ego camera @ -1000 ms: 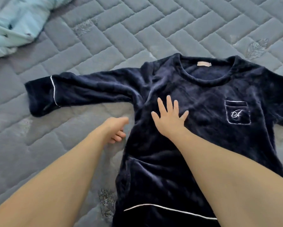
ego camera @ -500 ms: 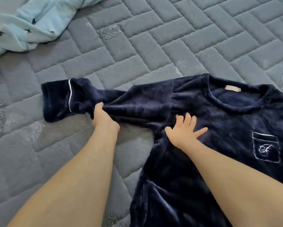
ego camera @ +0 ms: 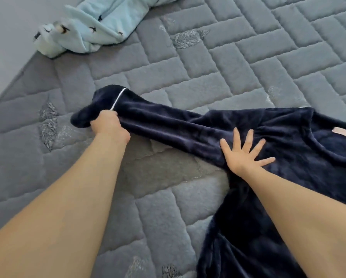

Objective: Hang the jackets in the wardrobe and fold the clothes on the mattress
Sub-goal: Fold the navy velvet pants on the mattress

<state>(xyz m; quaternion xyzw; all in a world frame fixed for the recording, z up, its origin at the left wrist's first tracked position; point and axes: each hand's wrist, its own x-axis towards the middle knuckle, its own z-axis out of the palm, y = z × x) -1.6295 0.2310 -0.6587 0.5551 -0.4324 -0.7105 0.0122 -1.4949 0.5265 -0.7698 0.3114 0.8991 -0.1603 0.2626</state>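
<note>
**Navy top spread on the mattress, one sleeve gripped at the cuff**

The grey quilted mattress (ego camera: 218, 63) fills nearly the whole view, its surface stitched in a brick-like pattern with small embroidered leaf motifs scattered over it. At the far left a pale wall or floor strip runs along its edge.

Across the right half lies the dark navy plush top (ego camera: 288, 177), front up, its body running down to the bottom edge of the view and its round neckline, with a small pink label, reaching the right edge. Its sleeve (ego camera: 168, 129) stretches out to the left over the mattress, lifted slightly off the surface, with thin white piping near the cuff.

At the top left, well apart from the navy top, a light blue garment (ego camera: 96, 27) with small dark prints lies crumpled near the mattress edge.

The left hand (ego camera: 108, 125) is clenched round the sleeve just beside the piped cuff, knuckles up, the cuff end bunched beyond it. The right hand (ego camera: 246, 153) lies flat with fingers spread wide, pressing the top down where the sleeve meets the body, near the armpit. Both forearms are bare.
</note>
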